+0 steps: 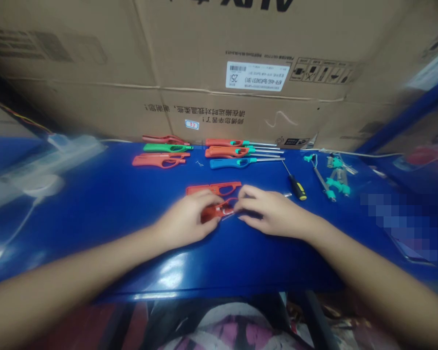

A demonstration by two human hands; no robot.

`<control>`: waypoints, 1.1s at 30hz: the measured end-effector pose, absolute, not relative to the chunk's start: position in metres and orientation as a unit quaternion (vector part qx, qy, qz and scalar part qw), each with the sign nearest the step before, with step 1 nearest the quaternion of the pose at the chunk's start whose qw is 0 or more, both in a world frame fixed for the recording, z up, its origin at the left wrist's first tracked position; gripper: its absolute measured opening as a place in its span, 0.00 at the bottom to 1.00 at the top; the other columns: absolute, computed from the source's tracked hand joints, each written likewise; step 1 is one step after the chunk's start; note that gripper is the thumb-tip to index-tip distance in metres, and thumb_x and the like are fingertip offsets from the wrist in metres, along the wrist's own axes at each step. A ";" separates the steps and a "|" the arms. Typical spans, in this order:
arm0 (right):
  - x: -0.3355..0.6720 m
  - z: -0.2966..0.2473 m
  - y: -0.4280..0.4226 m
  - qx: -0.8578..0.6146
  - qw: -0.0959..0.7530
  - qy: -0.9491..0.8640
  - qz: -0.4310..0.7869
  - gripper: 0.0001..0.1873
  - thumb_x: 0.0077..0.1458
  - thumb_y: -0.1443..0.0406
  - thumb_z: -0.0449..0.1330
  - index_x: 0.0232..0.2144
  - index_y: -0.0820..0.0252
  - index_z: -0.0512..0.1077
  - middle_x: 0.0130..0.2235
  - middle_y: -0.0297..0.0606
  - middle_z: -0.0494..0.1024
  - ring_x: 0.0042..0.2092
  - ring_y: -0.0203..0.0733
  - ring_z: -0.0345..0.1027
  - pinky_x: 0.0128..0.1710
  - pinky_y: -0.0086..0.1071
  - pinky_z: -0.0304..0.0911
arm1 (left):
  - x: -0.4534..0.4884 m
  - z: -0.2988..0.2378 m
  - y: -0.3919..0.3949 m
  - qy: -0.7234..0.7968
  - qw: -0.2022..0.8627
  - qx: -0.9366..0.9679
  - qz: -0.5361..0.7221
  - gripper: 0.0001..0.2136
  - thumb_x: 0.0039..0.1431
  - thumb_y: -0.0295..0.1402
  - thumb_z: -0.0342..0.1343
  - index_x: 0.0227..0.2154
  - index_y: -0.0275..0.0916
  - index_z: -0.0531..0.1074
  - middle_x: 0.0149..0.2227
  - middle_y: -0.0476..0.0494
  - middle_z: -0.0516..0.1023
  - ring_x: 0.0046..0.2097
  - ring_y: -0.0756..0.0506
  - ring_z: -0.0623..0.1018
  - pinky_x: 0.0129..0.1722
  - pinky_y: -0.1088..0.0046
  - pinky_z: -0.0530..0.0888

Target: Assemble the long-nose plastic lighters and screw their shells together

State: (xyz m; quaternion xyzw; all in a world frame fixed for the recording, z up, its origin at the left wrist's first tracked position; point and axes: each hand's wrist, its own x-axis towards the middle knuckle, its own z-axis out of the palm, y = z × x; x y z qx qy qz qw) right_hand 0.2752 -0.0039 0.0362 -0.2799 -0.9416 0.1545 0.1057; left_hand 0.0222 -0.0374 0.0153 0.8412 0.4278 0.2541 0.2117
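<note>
Gripping 1 orange casing [210, 213] over mid bench [277, 265], my L hand [188, 219] is prob. steadying it; my R hand [277, 211] is sitting curled at its end, can't tell if grasping. Near the back edge, 1 green casing [158, 147] & 1 blue lighter [224, 164] are lying apart, prob. sorted by type; 1 screwdriver [298, 188] is lying farther R.

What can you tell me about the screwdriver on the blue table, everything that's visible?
The screwdriver has a black handle with yellow markings and a thin, metallic-looking shaft. It lies slanted on the blue table, just beyond the right hand, handle end nearer the person. Its tip comes close to the metal tube of the blue lighter; whether they touch is unclear. It is not being held.
</note>
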 end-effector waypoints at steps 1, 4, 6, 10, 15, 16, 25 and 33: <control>0.275 0.036 -0.004 -0.277 0.102 -0.943 0.151 0.08 0.62 0.66 0.59 0.44 0.56 0.74 0.49 0.40 0.70 0.41 0.39 0.70 0.38 0.32 0.65 | 0.023 0.016 -0.038 0.429 0.215 0.840 0.253 0.16 0.57 0.29 0.60 0.49 0.39 0.75 0.49 0.41 0.80 0.49 0.40 0.79 0.50 0.62 0.76; 0.274 0.034 -0.004 -0.266 0.107 -0.944 0.162 0.06 0.61 0.65 0.60 0.42 0.56 0.74 0.48 0.39 0.70 0.41 0.39 0.70 0.39 0.31 0.65 | 0.025 0.015 -0.039 0.437 0.226 0.834 0.252 0.14 0.59 0.32 0.59 0.49 0.39 0.76 0.47 0.42 0.81 0.46 0.42 0.81 0.45 0.65 0.77; 0.272 0.034 -0.005 -0.263 0.116 -0.942 0.172 0.04 0.60 0.64 0.61 0.39 0.57 0.74 0.46 0.39 0.71 0.40 0.38 0.69 0.38 0.31 0.65 | 0.027 0.014 -0.039 0.444 0.229 0.829 0.252 0.13 0.62 0.34 0.58 0.48 0.39 0.77 0.43 0.43 0.82 0.40 0.44 0.81 0.39 0.68 0.76; 0.270 0.033 -0.004 -0.296 0.141 -0.928 0.176 0.08 0.62 0.64 0.59 0.31 0.60 0.71 0.43 0.39 0.71 0.36 0.36 0.67 0.35 0.30 0.62 | 0.028 0.013 -0.038 0.453 0.224 0.822 0.263 0.11 0.63 0.32 0.57 0.47 0.39 0.78 0.39 0.45 0.82 0.36 0.46 0.79 0.35 0.71 0.73; 0.269 0.029 0.000 -0.327 0.162 -0.915 0.171 0.05 0.63 0.65 0.58 0.34 0.59 0.69 0.40 0.37 0.69 0.33 0.34 0.63 0.33 0.29 0.60 | 0.029 0.016 -0.039 0.458 0.226 0.818 0.265 0.11 0.61 0.30 0.58 0.45 0.39 0.78 0.39 0.45 0.82 0.37 0.46 0.79 0.37 0.71 0.73; 0.269 0.028 0.000 -0.328 0.167 -0.914 0.173 0.02 0.63 0.66 0.58 0.36 0.58 0.69 0.41 0.37 0.69 0.34 0.35 0.63 0.34 0.29 0.60 | 0.029 0.016 -0.039 0.458 0.227 0.818 0.264 0.11 0.61 0.30 0.58 0.45 0.39 0.78 0.40 0.45 0.82 0.37 0.45 0.79 0.38 0.71 0.74; 0.272 0.035 0.001 -0.315 0.117 -0.934 0.123 0.05 0.65 0.66 0.56 0.42 0.56 0.72 0.45 0.39 0.74 0.39 0.39 0.70 0.35 0.31 0.63 | 0.027 0.013 -0.038 0.452 0.219 0.822 0.269 0.10 0.62 0.35 0.59 0.45 0.41 0.79 0.40 0.45 0.82 0.38 0.45 0.80 0.41 0.70 0.75; 0.273 0.032 0.005 -0.280 0.121 -0.939 0.157 0.08 0.67 0.65 0.55 0.37 0.58 0.74 0.41 0.39 0.73 0.40 0.39 0.70 0.41 0.32 0.64 | 0.029 0.014 -0.041 0.471 0.203 0.817 0.264 0.09 0.62 0.34 0.60 0.44 0.43 0.79 0.40 0.46 0.82 0.39 0.45 0.80 0.41 0.70 0.75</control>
